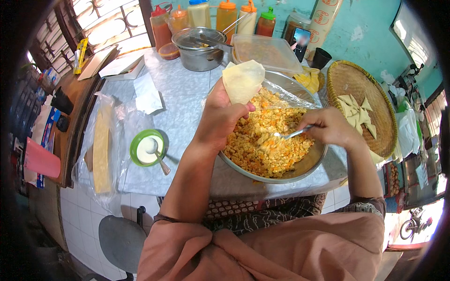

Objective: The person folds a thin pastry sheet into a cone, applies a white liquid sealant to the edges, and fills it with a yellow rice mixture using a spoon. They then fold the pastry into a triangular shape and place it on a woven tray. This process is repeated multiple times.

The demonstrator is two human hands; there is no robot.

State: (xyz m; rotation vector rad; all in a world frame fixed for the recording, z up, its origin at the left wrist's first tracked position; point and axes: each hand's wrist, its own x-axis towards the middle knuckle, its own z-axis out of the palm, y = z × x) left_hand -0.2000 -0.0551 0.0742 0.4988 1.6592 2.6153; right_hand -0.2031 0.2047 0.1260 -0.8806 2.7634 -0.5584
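Raised over the rim of a big metal bowl (318, 163), my left hand (223, 109) holds a pale pastry wrapper (244, 79) folded into a cone. My right hand (327, 128) grips a metal spoon (295, 132) by its handle. The spoon's end is blurred and carries some crumbly yellow filling (260, 161) with orange bits. Filling covers most of the bowl's bottom, and plastic wrap (291, 96) lies across its far side. To the left, a green bowl (132, 145) of white paste has a spoon (161, 159) resting in it.
Pastry strips in a plastic bag (102, 147) lie at the left. Folded pastry triangles (357, 112) rest on a woven bamboo tray (379, 137) at the right. A lidded plastic container (265, 52), a pot (202, 58) and several sauce bottles (226, 21) stand at the back.
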